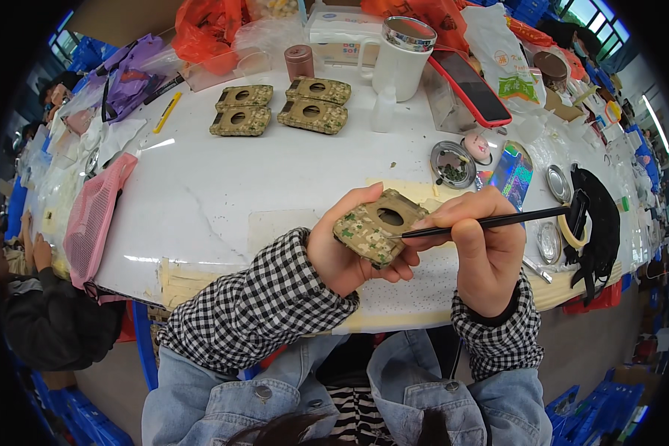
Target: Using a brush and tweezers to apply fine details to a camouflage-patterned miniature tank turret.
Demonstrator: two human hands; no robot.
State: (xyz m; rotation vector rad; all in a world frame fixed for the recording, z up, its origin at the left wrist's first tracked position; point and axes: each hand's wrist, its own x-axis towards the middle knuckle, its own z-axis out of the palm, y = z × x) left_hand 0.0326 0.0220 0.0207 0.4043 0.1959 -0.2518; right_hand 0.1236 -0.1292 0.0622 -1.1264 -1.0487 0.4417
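Note:
My left hand (342,253) holds a camouflage-patterned toy tank hull (375,215) with a round hole in its top, the fingers wrapped beneath it. Small green patches dot the hull's near side. Pinched like a pen in my right hand (487,249) is a pair of slim black tweezers (524,217). Their pointed tip meets the hull's surface, or hovers just over it. Several more such hulls (241,123) sit in two groups at the far middle of the table. A round metal dish (453,165) with small dark green bits lies beyond my right hand.
At the back stand a white mug (404,63), a small white bottle (384,110) and a phone (472,89) in a red case. A pink mesh pouch (100,223) lies left, a yellow pen (167,113) behind it. A black cloth bag (598,230) is at right.

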